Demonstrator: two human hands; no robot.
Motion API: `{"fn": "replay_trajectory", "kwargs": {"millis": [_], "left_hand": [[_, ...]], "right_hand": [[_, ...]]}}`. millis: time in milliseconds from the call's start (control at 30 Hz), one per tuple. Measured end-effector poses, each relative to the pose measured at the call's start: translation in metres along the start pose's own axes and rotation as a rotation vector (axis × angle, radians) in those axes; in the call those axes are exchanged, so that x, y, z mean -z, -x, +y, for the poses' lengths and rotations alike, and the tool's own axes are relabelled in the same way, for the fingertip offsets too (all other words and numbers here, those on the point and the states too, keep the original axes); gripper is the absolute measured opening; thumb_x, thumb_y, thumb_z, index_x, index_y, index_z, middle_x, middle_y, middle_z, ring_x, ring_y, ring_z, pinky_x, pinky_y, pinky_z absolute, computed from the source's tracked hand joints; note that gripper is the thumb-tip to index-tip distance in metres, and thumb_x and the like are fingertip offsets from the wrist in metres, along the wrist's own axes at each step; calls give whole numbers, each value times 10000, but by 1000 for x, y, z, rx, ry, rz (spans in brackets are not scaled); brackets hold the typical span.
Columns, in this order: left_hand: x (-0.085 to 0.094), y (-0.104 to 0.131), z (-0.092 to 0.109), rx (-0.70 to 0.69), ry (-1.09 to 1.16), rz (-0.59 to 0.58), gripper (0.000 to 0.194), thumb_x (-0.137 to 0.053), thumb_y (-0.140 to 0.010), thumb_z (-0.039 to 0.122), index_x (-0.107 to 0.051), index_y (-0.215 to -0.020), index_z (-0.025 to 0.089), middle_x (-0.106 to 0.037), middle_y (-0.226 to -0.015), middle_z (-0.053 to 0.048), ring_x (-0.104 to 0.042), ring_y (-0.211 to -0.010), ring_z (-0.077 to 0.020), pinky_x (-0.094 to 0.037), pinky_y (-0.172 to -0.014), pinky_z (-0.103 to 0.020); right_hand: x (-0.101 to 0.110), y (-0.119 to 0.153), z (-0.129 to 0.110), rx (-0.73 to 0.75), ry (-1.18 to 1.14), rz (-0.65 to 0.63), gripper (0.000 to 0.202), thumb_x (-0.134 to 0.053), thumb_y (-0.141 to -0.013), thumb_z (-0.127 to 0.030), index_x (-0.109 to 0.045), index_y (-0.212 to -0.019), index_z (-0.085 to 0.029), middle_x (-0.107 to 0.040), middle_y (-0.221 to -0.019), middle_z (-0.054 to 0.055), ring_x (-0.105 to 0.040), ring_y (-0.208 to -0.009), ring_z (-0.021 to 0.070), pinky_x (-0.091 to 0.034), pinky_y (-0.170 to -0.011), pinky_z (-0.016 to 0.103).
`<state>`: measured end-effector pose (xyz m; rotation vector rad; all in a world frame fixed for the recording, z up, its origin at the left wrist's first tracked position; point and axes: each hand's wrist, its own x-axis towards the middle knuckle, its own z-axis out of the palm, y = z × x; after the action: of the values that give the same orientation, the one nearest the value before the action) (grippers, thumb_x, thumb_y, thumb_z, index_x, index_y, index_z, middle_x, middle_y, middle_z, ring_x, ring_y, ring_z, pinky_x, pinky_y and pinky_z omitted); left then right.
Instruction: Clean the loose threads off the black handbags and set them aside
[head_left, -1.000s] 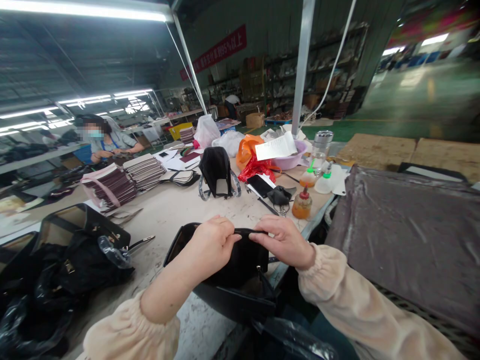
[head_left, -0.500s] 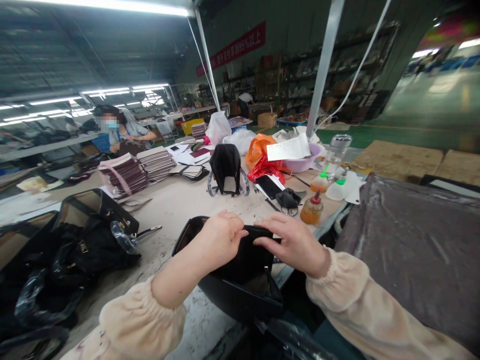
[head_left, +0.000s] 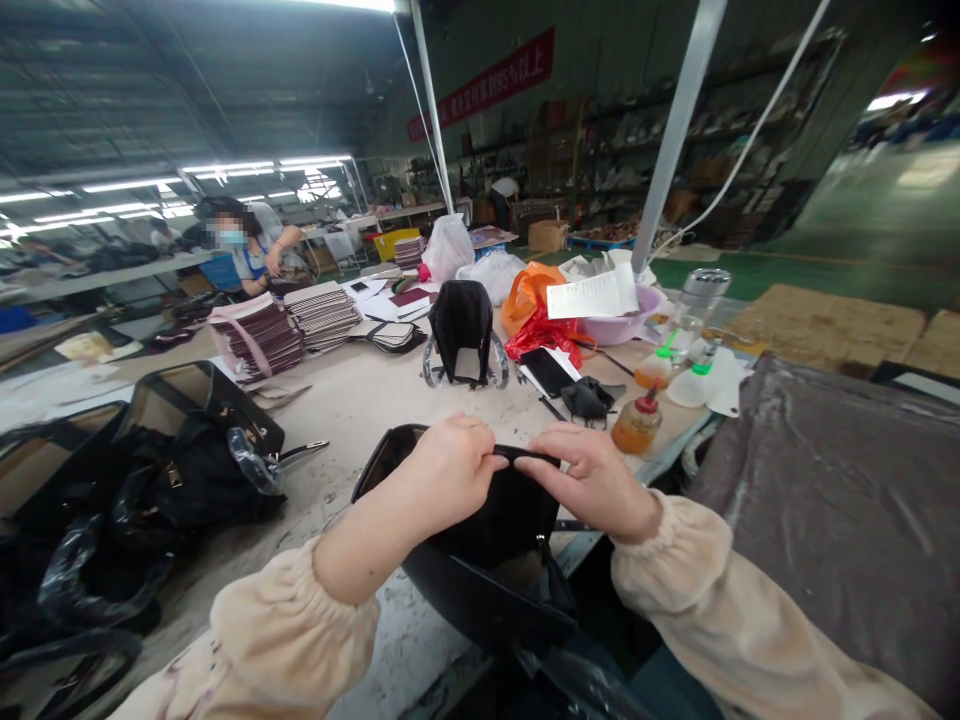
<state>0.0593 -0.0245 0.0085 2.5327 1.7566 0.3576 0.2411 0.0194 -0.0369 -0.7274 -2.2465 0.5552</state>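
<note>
The top edge of an open black bag (head_left: 480, 600) is being worked between two pinches, and the step in hand is judged to be the pressing or shaping of that edge. The fingers (head_left: 493, 463) of the left hand (head_left: 450, 468) are curled nearly closed on the far rim, while those of the right hand (head_left: 600, 485) are laid straighter, with the rim caught between thumb and forefinger. For any further work on this edge, a light, even pinch and a level rim would be called for, as the soft wall could easily buckle

The bag is tilted below the fingers at the tabletop (head_left: 360, 420) edge, its mouth turned up and a zip pull (head_left: 541, 541) hanging under the right fingertips. The left forearm is brought in from the lower left, the wrist bent and the back of the hand raised; the right is angled in from the lower right, thumb pointed towards the left hand. Beyond the fingers, a second black bag (head_left: 442, 325) is stood upright, with a phone (head_left: 547, 372) and a red-capped bottle (head_left: 636, 425) placed farther right. More bags (head_left: 202, 480) are heaped to the left of the fingers
</note>
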Motion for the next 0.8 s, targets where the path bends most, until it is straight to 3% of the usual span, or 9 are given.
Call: {"fn": "replay_trajectory", "kwargs": {"millis": [100, 233, 300, 500, 800], "left_hand": [[1, 1, -4, 21, 28, -19, 262, -540, -851, 267, -561, -616, 154, -603, -676, -18, -553, -701, -135, -384, -968, -334], [7, 8, -13, 69, 53, -34, 242, -528, -857, 275, -608, -661, 158, -631, -707, -16, -577, -731, -135, -360, -1001, -345], [11, 12, -16, 86, 55, -29, 241, -528, -857, 281, -629, -676, 159, -637, -708, -18, -581, -732, -139, -379, -973, -335], [16, 20, -19, 118, 61, -12, 227, -528, -850, 287, -644, -703, 158, -634, -733, -33, -573, -725, -143, -438, -689, -241], [8, 20, -18, 87, 14, 27, 241, -523, -845, 289, -608, -662, 156, -615, -713, -29, -557, -702, -137, -418, -674, -240]], "right_hand": [[1, 0, 2, -11, -7, -6, 257, -556, -859, -299, -635, -660, -157, -517, -605, 2, -483, -608, 116, -342, -581, 251], [2, -1, 3, -14, -14, -24, 257, -558, -857, -306, -638, -658, -163, -514, -597, -2, -484, -604, 116, -342, -583, 252], [3, -1, 3, -15, -25, -34, 261, -555, -859, -307, -637, -657, -163, -507, -596, -5, -482, -604, 115, -339, -582, 254], [4, 0, -2, -25, -55, -58, 286, -540, -869, -294, -610, -628, -157, -466, -594, -13, -467, -601, 110, -329, -577, 258], [3, 3, -3, -30, -67, -46, 289, -549, -858, -281, -562, -595, -164, -454, -589, -19, -456, -594, 109, -327, -576, 264]]}}
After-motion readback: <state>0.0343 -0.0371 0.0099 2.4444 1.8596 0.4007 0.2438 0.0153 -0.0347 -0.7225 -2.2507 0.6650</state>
